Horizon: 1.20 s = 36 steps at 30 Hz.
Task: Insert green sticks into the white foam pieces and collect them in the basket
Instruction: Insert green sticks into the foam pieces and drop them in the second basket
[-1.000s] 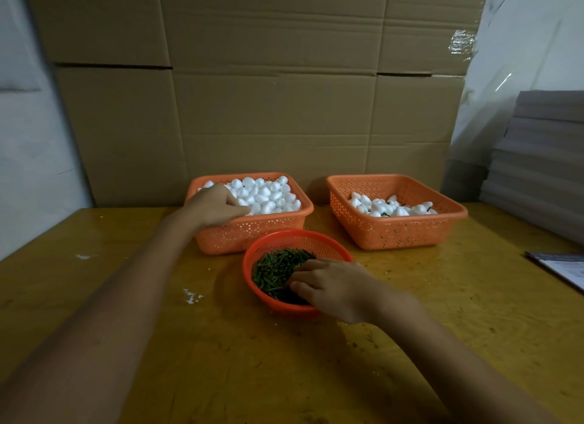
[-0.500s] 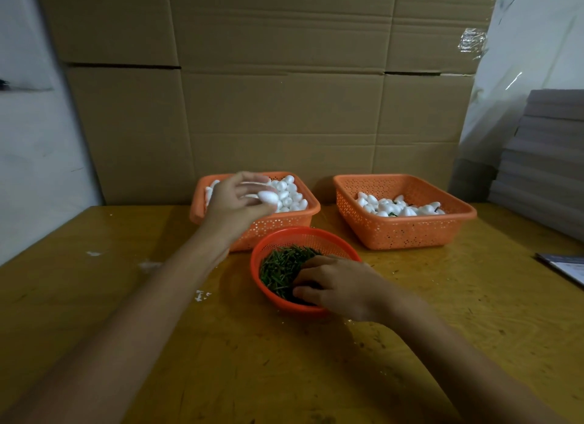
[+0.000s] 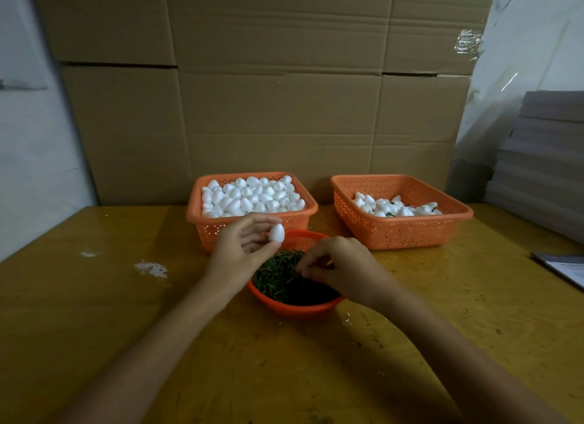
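Observation:
My left hand (image 3: 241,249) pinches one white egg-shaped foam piece (image 3: 277,233) above the left rim of the round orange bowl (image 3: 294,308), which is full of green sticks (image 3: 276,275). My right hand (image 3: 343,270) hovers over the bowl and pinches a green stick between thumb and fingers. Behind the bowl, the left orange basket (image 3: 252,222) is heaped with plain foam pieces (image 3: 249,196). The right orange basket (image 3: 407,227) holds fewer foam pieces (image 3: 392,207), some with green showing.
All three containers stand on a yellow wooden table (image 3: 158,328). Cardboard boxes (image 3: 284,91) form a wall right behind the baskets. Stacked grey sheets (image 3: 543,158) rise at the right, with a booklet (image 3: 565,265) near the table's right edge. White crumbs (image 3: 150,268) lie at left.
My left hand lifted a foam piece out of the left basket and brought it toward the bowl. My right hand rose from the sticks, pinching one.

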Motion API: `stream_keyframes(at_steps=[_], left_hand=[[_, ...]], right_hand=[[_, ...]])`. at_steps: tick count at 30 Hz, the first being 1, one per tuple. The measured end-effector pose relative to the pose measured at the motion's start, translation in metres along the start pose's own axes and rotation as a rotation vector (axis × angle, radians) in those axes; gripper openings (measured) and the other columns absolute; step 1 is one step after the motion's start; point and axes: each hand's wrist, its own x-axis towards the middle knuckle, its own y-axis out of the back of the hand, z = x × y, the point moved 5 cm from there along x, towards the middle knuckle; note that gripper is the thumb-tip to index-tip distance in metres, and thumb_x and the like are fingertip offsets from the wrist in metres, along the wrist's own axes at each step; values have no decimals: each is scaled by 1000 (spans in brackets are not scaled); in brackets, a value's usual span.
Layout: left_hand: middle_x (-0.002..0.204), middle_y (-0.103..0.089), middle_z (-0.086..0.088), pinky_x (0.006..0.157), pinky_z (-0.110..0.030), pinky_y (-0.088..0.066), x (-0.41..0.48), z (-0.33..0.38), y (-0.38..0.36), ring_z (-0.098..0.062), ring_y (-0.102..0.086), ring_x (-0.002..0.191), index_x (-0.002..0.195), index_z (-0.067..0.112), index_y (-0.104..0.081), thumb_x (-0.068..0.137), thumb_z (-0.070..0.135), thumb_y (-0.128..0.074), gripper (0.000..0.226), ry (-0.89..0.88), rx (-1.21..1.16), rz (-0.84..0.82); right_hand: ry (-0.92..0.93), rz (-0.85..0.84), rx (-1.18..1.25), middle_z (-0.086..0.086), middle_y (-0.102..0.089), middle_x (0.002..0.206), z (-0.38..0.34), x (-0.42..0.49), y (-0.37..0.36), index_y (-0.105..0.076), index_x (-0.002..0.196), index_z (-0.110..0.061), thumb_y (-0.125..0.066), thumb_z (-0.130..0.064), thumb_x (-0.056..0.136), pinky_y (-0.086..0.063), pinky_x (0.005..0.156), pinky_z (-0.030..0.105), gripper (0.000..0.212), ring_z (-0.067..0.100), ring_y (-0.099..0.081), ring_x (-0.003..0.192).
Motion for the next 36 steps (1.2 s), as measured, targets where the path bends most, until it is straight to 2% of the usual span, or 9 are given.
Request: stream_keyframes(at_steps=[5, 9, 14, 18, 22, 25, 29, 32, 36], left_hand=[[113, -80, 3, 92, -41, -59, -6, -2, -5, -16, -75, 108, 107, 16, -64, 90, 3, -79, 26, -33, 7, -20], [114, -80, -2, 90, -46, -57, -7, -4, -4, -22, -76, 108, 110, 14, -59, 91, 6, -78, 28, 7, -67, -20], [111, -81, -3, 77, -26, -56, -8, -1, -6, -24, -78, 98, 113, 13, -58, 93, 4, -76, 29, 12, -108, -23], [112, -80, -1, 74, -21, -56, -8, 3, -7, -19, -78, 97, 119, 15, -62, 92, 4, -76, 32, -12, -118, -28], [113, -80, 2, 80, -22, -58, -8, 4, -6, -18, -76, 106, 111, 13, -68, 90, 2, -78, 26, -42, -84, -49], [114, -80, 0, 92, -37, -60, -7, 2, -3, -21, -75, 108, 105, 8, -68, 85, -6, -80, 27, -48, -57, -63], [114, -79, 0, 95, -50, -58, -6, 0, -1, -20, -75, 109, 100, 12, -70, 82, -10, -80, 30, -55, -35, -65], [115, -79, -1, 97, -51, -58, -6, -1, -1, -21, -74, 111, 98, 11, -71, 80, -13, -79, 31, -65, -47, -67], [115, -79, -1, 97, -46, -58, -5, -2, -2, -19, -73, 114, 97, 13, -73, 80, -13, -79, 32, -75, -44, -77]], right_hand=[[-80, 222, 219, -10, -75, 86, 9, -2, 10, -76, 97, -21, -72, -20, 98, -60, 77, 32, 4, 6, -71, 78], [-147, 263, 466, 2, -77, 85, 17, -3, 11, -71, 93, -14, -74, -22, 97, -65, 73, 34, 9, 14, -76, 75], [-197, 238, 654, 5, -78, 95, 23, -3, 10, -68, 89, -7, -74, -15, 96, -66, 79, 43, 12, 23, -77, 85], [-220, 190, 765, 11, -78, 98, 24, -3, 10, -64, 86, -3, -71, -6, 96, -65, 79, 40, 12, 28, -78, 86], [-209, 163, 776, 12, -78, 83, 21, -3, 12, -61, 87, -1, -68, -3, 96, -63, 70, 31, 11, 29, -78, 82], [-194, 104, 733, 12, -80, 87, 19, -3, 12, -60, 86, -3, -69, -2, 95, -63, 67, 30, 13, 29, -78, 80], [-158, 89, 620, 11, -79, 85, 17, -3, 10, -59, 86, -4, -71, -1, 93, -63, 66, 36, 14, 29, -78, 75], [-121, 85, 574, 8, -79, 85, 15, -3, 11, -63, 96, -10, -69, -2, 94, -62, 64, 35, 11, 27, -76, 71], [-83, 51, 514, 4, -78, 86, 10, -3, 12, -75, 112, -19, -64, -3, 98, -60, 63, 29, 23, 22, -74, 70]])
